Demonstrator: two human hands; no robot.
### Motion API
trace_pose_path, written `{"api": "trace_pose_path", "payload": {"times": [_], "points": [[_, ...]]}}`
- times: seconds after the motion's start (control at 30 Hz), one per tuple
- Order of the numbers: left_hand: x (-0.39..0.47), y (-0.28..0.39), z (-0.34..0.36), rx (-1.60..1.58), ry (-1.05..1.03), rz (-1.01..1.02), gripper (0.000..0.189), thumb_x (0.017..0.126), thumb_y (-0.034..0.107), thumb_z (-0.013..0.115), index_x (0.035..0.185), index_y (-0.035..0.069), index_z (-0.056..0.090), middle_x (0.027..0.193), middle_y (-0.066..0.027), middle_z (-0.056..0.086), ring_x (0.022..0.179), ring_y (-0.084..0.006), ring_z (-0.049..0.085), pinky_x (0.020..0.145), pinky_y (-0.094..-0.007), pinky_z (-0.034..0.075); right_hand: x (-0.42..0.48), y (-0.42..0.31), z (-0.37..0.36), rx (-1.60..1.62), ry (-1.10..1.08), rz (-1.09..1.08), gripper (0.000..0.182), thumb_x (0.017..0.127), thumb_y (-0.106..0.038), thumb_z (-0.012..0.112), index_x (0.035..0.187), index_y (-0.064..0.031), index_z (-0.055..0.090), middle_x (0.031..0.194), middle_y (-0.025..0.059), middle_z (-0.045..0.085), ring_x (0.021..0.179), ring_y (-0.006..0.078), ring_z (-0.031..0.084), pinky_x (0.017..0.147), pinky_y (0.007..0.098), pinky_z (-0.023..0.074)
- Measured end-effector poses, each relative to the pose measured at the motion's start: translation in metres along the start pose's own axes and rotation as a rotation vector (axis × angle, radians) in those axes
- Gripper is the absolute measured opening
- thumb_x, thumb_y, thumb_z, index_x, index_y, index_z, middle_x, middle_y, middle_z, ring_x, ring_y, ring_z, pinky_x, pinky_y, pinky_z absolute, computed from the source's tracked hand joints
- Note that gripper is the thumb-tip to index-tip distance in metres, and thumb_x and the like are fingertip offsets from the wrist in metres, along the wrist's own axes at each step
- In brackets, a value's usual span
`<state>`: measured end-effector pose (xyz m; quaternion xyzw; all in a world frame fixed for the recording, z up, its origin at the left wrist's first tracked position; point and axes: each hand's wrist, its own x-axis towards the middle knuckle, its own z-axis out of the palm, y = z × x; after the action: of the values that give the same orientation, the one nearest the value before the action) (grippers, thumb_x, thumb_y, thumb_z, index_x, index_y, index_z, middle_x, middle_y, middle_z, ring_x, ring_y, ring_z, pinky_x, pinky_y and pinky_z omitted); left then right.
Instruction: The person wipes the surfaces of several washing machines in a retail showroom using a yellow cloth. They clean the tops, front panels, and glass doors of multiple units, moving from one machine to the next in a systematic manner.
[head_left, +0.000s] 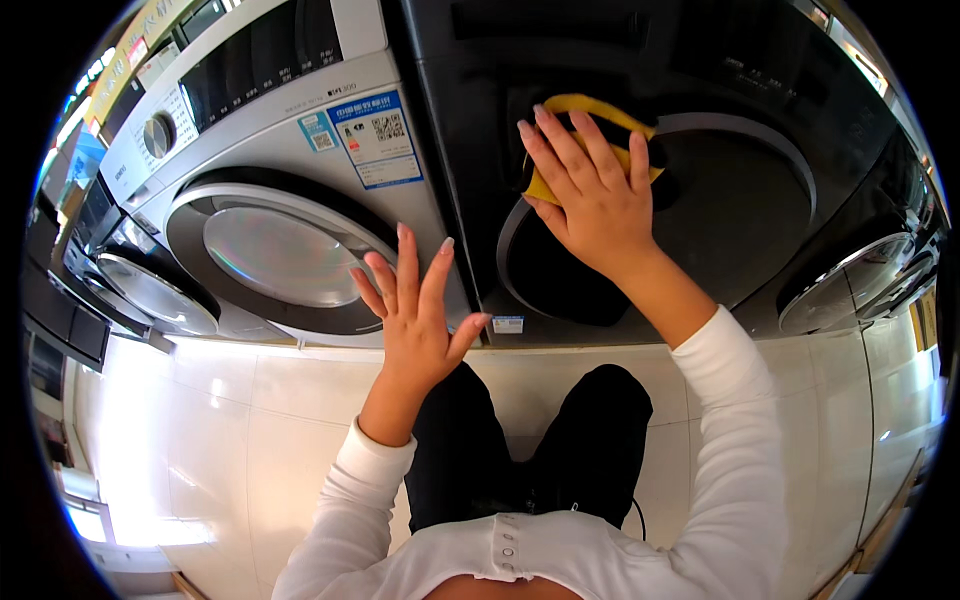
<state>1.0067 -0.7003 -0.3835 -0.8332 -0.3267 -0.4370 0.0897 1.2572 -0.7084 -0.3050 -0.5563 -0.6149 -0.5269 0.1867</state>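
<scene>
My right hand (592, 176) lies spread over a yellow-and-black cloth (546, 187), pressing it flat against the front of a dark front-loading washing machine (472, 105). The cloth rests at the upper left of that machine's round door (735, 217), and its folds stick out around my fingers. My left hand (416, 315) holds nothing. Its fingers are apart, in front of the right edge of the silver washing machine's door (277, 255); whether they touch it I cannot tell.
The silver washing machine (247, 142) has a control knob (158, 135) and an energy label (375, 139). More front-loaders stand at the left (154, 289) and right (847, 281). A small label (508, 325) sits low on the dark machine. Pale floor tiles (300, 420) surround my knees (611, 405).
</scene>
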Motion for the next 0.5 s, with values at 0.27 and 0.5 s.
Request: {"api": "trace_pose_path", "payload": {"times": [0.27,0.5], "points": [[-0.008,-0.011,-0.001,-0.044,0.079,0.075,0.05,0.093,0.041,0.055,0.128,0.007,0.062,0.157,-0.0163,0.037,0.155,-0.0328,-0.001,0.12,-0.0519,-0.008,-0.161,-0.104,0.066,-0.231,-0.133,-0.477,0.063,0.095,-0.047,0.049,0.155,-0.0311,0.035,0.159,-0.0091,0.033,0.146,0.0144,0.027,0.112,0.0413,0.0235],[-0.008,-0.008,-0.001,-0.047,0.01,0.062,0.048,0.091,0.037,0.058,0.126,0.006,0.063,0.156,-0.0142,0.04,0.155,-0.0328,0.004,0.12,-0.0516,-0.006,-0.23,-0.058,0.083,0.254,-0.297,-0.237,0.055,0.094,-0.042,0.053,0.146,-0.0296,0.045,0.152,-0.0073,0.042,0.138,0.0184,0.038,0.111,0.0368,0.0262]]}}
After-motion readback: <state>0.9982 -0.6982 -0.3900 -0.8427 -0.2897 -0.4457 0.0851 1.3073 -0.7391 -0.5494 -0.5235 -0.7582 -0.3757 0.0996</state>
